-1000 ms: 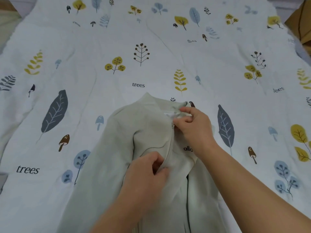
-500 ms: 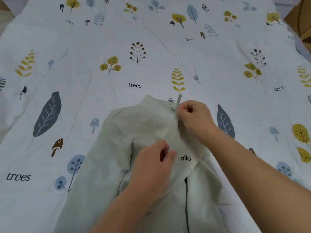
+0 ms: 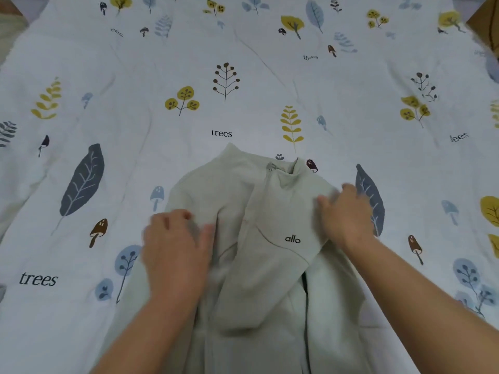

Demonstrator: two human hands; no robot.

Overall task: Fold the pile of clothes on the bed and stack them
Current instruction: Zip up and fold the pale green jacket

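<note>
A pale green zip-up jacket [image 3: 270, 265] is laid flat on the bed sheet [image 3: 243, 63] with its leaf prints. It is pressed down by the left hand [image 3: 175, 247] and right hand [image 3: 348, 214], fingers spread and loose.

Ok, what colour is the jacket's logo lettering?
Black "allo" lettering on the pale green jacket, clearest in the head view.

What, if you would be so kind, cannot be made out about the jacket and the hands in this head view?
- Jacket hem and sleeve ends: cut off by the bottom edge.
- Left hand fingers: motion-blurred; gripping or pressing flat cannot be told.
- Right hand fingertips: blurred likewise.
- Cloth under both hands and forearms: hidden.
- The remaining pile of clothes: outside the picture.
</note>
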